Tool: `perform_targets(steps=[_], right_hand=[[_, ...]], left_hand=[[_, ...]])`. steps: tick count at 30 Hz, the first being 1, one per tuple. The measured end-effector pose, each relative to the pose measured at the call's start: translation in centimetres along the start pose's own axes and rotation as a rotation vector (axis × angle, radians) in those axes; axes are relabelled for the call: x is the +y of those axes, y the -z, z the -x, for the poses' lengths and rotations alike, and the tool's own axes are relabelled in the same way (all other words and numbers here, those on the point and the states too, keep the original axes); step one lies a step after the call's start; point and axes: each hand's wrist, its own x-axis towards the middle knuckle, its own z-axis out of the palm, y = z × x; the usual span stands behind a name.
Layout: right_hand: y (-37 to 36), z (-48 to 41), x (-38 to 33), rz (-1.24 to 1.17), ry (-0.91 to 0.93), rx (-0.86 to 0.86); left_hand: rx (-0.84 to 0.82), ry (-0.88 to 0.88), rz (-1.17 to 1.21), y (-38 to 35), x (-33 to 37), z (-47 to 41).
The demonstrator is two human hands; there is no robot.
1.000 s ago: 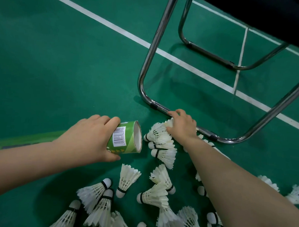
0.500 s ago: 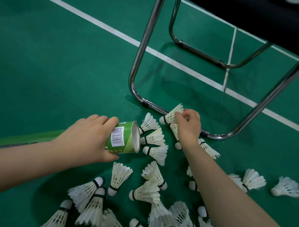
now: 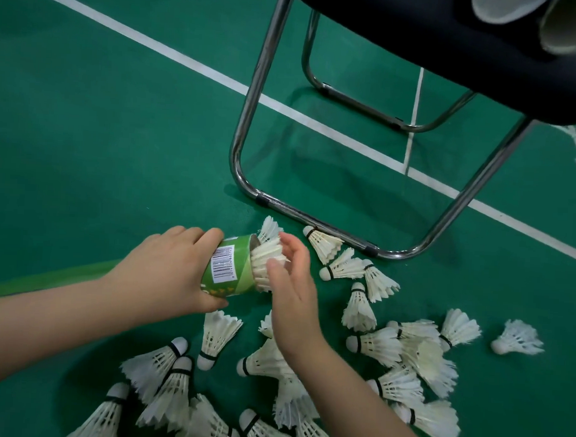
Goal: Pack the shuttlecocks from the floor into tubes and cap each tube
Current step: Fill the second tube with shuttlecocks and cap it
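Observation:
My left hand (image 3: 165,272) grips a green tube (image 3: 229,268) with a barcode label, its open mouth facing right. A white shuttlecock (image 3: 267,258) sticks out of that mouth, feathers outward. My right hand (image 3: 291,291) is against those feathers, thumb and fingers around them. Several white shuttlecocks with black bands lie on the green floor below and to the right, such as one (image 3: 217,335) just under the tube and one (image 3: 517,338) far right.
A chair with chrome tube legs (image 3: 313,216) and a dark seat (image 3: 452,44) stands right behind the pile. On the seat at top right lie pale tube ends (image 3: 565,25). White court lines (image 3: 188,62) cross the floor.
My right hand picked a shuttlecock from near the chair leg and brought it left to the tube mouth, where it now sits partly inside. The left hand stayed put with the tube.

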Motion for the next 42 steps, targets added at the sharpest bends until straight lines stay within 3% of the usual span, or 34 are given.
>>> perform_targets(steps=[3,6,11,14,20,23,28,34,36,38,42], right_hand=[[-0.7,1.0,-0.3,0.289,0.015,-0.037],[-0.3,2.0,-0.8,0.497,0.087,0.038],[1.1,2.9,-1.6,0.217,-0.060,-0.028],[2.0,2.5,-1.4,0.165,-0.123,-0.121],[2.9,1.8,-1.4,0.148,-0.285,-0.592],[2.9,1.3,-0.7,0.123,-0.283,-0.696],[3.9,-0.1,0.2,0.100,-0.337,-0.315],[8.9,-3.3,3.3,0.229,-0.198,0.169],[10.5,-4.8,5.4,0.470,-0.278,0.206],[11.1,-6.0,7.3,0.596,-0.335,0.135],[10.2,-8.5,8.4,0.490,-0.324,0.150]], left_hand=[[0.025,-0.034,0.009,-0.4,1.0,-0.4],[0.034,-0.044,0.024,-0.1,1.6,-0.7],[0.035,-0.087,0.026,0.2,2.8,-0.6],[0.055,-0.133,0.020,-0.2,3.3,0.3],[0.064,-0.186,-0.056,-0.7,3.2,2.2],[0.037,-0.170,-0.124,-1.2,3.5,2.1],[0.007,-0.123,-0.111,-0.8,4.5,0.2],[-0.042,-0.095,-0.139,-1.7,3.6,-1.3],[-0.056,-0.079,-0.122,-1.9,3.1,-1.4],[-0.060,-0.066,-0.110,-2.1,2.8,-1.6],[-0.041,-0.052,-0.109,-2.1,2.3,-2.1]])
